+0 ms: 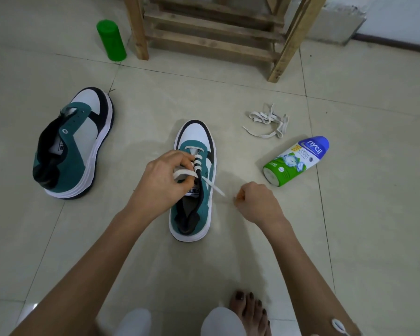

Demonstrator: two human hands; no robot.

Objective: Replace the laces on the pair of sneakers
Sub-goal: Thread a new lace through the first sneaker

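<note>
A teal, white and black sneaker [199,141] stands upright on the floor in the middle, toe pointing away. A white lace [197,160] runs through its front eyelets. My left hand [164,180] pinches one flat end of this lace over the shoe's left side. The other lace end stretches right toward my right hand [256,202], whose fingers are curled and appear to pinch its tip. The second sneaker [78,144], without a lace, stands tilted at the left. A loose bundle of white laces [269,122] lies on the floor to the right.
A green and white powder bottle [296,161] lies on its side right of the shoe. A green cylinder [111,40] stands at the back left beside a wooden stool frame [214,32]. My bare foot [250,311] and knees sit at the bottom edge. The floor is pale tile.
</note>
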